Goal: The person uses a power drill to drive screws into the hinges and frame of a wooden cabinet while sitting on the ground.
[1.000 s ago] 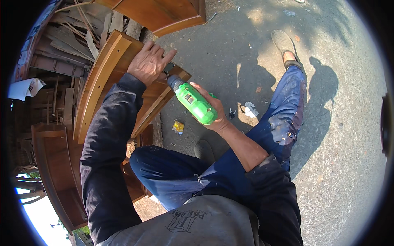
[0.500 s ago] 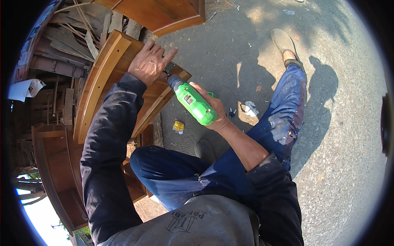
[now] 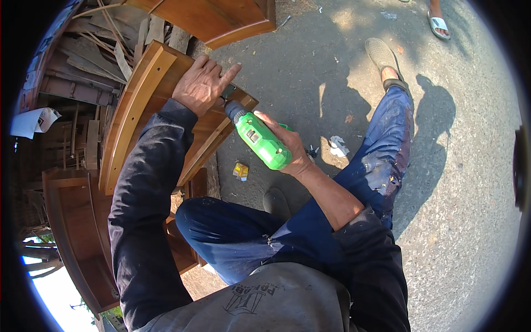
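Observation:
A green cordless drill (image 3: 264, 143) with a dark chuck is in my right hand (image 3: 290, 145), its fingers closed round the grip. The chuck points up and left at a small dark metal piece (image 3: 229, 91) on the brown wooden panel (image 3: 133, 116). The drill tip is mostly hidden there. My left hand (image 3: 200, 86) is curled over the panel's upper part, its thumb stretched toward the metal piece. Screw holes dot the panel's lighter edge strip. The panel stands tilted in front of my bent left knee.
Another varnished wooden piece (image 3: 221, 22) lies at the top, and a curved brown one (image 3: 77, 238) stands at the left. Scrap wood (image 3: 94, 50) is piled behind. A small yellow box (image 3: 240, 171) and white litter (image 3: 338, 146) lie on the ground. Another person's sandalled foot (image 3: 439, 25) is at the upper right.
Another person's foot in a white-strapped sandal has come into view at the upper right. My hands and the drill have hardly moved.

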`<state>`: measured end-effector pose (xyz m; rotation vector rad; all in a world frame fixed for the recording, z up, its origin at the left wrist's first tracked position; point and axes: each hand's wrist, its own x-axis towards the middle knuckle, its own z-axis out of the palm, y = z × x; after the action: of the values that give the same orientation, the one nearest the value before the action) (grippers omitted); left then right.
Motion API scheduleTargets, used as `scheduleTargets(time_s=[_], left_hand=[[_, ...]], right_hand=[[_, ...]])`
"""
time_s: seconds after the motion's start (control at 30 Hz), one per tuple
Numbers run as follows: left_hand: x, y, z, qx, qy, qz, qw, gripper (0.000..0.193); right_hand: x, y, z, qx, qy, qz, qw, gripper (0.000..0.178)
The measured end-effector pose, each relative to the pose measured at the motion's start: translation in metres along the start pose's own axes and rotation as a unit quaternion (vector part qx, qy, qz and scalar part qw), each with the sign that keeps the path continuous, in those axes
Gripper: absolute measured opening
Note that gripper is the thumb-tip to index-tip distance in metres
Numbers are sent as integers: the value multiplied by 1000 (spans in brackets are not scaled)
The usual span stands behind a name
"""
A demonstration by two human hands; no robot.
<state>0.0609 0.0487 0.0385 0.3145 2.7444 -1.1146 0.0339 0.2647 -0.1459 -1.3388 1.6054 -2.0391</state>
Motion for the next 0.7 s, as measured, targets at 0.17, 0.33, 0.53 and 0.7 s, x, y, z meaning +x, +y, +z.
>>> scheduleTargets(time_s=[0.17,0.33,0.53,0.7], left_hand=[[1,1,4,12,16,4,1000,71],[-5,0,5,12,8,-5,1000,63],[8,0,8,40,8,-15,999,41],[1,-2,15,45,-9,-27,999,30]], right_hand=[[0,-5,-6,-19,-13,11,1000,88],[0,-4,-3,-25,-28,15,999,87],[11,-5,-9,22,-16,25,999,83],[27,-12,-19,-43,-28,-36,998,79]])
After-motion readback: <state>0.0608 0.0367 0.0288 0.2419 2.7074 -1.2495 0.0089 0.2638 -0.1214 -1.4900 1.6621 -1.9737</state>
